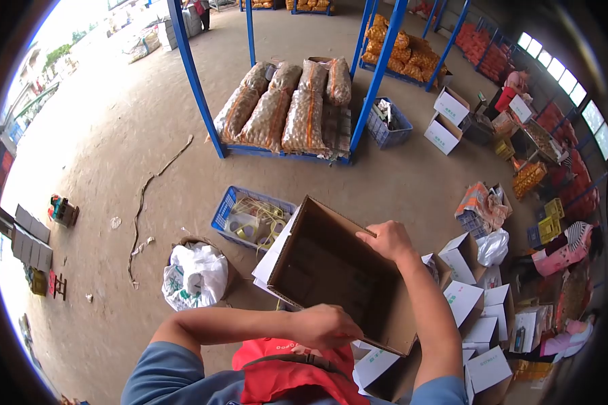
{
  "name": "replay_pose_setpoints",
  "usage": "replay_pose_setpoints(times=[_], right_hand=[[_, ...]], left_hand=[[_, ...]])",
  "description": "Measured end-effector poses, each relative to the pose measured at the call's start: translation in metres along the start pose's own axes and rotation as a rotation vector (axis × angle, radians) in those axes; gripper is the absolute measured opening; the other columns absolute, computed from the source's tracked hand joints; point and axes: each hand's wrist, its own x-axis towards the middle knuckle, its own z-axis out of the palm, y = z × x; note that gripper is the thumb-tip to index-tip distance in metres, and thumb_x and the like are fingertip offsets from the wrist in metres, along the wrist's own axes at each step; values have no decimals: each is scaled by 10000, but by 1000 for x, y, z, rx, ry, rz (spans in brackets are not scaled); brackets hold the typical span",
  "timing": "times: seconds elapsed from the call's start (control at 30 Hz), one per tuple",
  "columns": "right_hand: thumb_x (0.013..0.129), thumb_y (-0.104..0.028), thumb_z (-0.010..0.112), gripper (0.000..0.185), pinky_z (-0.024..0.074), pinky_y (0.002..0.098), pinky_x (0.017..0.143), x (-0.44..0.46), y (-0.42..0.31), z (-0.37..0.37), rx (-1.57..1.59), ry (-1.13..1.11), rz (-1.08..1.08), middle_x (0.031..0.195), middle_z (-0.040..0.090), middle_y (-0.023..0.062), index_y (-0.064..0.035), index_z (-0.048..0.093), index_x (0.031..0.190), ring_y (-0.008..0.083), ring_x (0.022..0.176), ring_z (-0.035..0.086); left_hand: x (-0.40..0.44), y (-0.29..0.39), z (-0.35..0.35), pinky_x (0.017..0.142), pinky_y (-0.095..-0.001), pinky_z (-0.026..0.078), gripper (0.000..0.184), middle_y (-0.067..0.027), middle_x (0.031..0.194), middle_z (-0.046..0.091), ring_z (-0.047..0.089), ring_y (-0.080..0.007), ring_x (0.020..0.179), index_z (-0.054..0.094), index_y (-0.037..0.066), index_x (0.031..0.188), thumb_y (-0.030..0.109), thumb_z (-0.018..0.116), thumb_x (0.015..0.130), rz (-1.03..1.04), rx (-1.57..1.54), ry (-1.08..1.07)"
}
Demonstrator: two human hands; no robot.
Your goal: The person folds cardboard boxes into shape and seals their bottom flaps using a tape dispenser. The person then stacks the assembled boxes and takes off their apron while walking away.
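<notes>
An open cardboard box (pixel 338 270), brown inside and white outside, is held tilted before my body with its opening toward me. My right hand (pixel 390 241) grips its far upper edge, with the fingers closed over the rim. My left hand (pixel 326 327) is closed at the near edge, close to the red apron (pixel 287 368) on my front; its fingertips are partly hidden. Behind the box stands a blue crate (pixel 226 214) holding rolls of tape and pale strapping. Several white cartons (pixel 463 300) are gathered to the right.
A white plastic bag (pixel 194 275) lines a round container to the left. Filled mesh sacks (pixel 270 118) lie on a pallet between blue posts (pixel 197 81). Another blue crate (pixel 392 131) stands beyond. Several people work along the right side, among them a person in pink (pixel 561 256).
</notes>
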Motion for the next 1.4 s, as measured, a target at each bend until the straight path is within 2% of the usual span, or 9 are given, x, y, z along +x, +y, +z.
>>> replay_pose_setpoints(times=[0.1,0.17,0.2,0.27,0.4,0.83,1.13,1.27,1.4], right_hand=[[932,-512,714,492,530,521,652,0,-4,-4,-1,-23,35,708,662,215,-80,696,699,451,719,653],[934,-513,713,506,526,523,645,0,-7,-1,-6,-10,48,697,653,215,-73,679,684,453,707,647],[935,-514,712,522,522,525,639,0,-8,1,-9,-3,58,685,645,216,-67,662,670,454,695,641],[937,-512,710,531,520,527,635,1,-5,5,-38,14,52,678,642,215,-62,646,662,454,689,640],[943,-501,707,538,520,525,631,2,-7,6,-74,24,61,668,640,210,-55,620,654,450,683,643],[954,-575,660,537,545,521,748,15,-15,-7,-66,-106,207,747,693,211,-68,723,788,445,778,677],[951,-612,632,564,574,503,850,11,-23,-8,-95,-157,235,858,748,208,-78,794,871,417,885,724],[950,-666,588,629,565,498,903,3,-24,-14,-91,-194,225,912,761,204,-79,796,864,410,942,728],[955,-673,569,634,566,501,900,3,-31,-9,-117,-207,209,923,766,187,-85,782,850,396,943,733]], left_hand=[[-21,-9,-93,1025,-466,535,307,-189,1210,729,675,-385,1161,701,17,1224,170,694,958,-108,472,631],[-47,-53,-120,1214,-484,357,681,-290,1557,462,447,-458,1443,409,-90,1508,307,649,1011,-551,677,735],[-53,-67,-125,1251,-489,299,788,-361,1600,350,346,-485,1508,223,-98,1589,302,614,1034,-756,445,581],[-70,-117,-87,1252,-494,296,811,-406,1589,319,326,-491,1519,167,-114,1597,326,564,1044,-598,227,437],[-44,-91,-106,1275,-494,239,857,-416,1593,299,278,-459,1555,124,-136,1591,302,553,992,-797,636,112],[-26,-76,-94,1306,-528,149,984,-402,1665,159,139,-497,1593,78,-188,1584,430,538,972,-785,742,-107],[-23,-82,-85,1308,-561,93,1266,-454,1635,137,88,-538,1584,112,-189,1586,843,437,928,-580,979,-439],[-39,-108,-88,1307,-577,90,1233,-428,1646,159,115,-582,1563,232,-141,1590,829,528,888,-249,1028,-472],[-45,-149,-87,1335,-493,82,1026,-252,1711,223,135,-414,1614,305,-83,1594,618,640,925,-110,910,-481]])
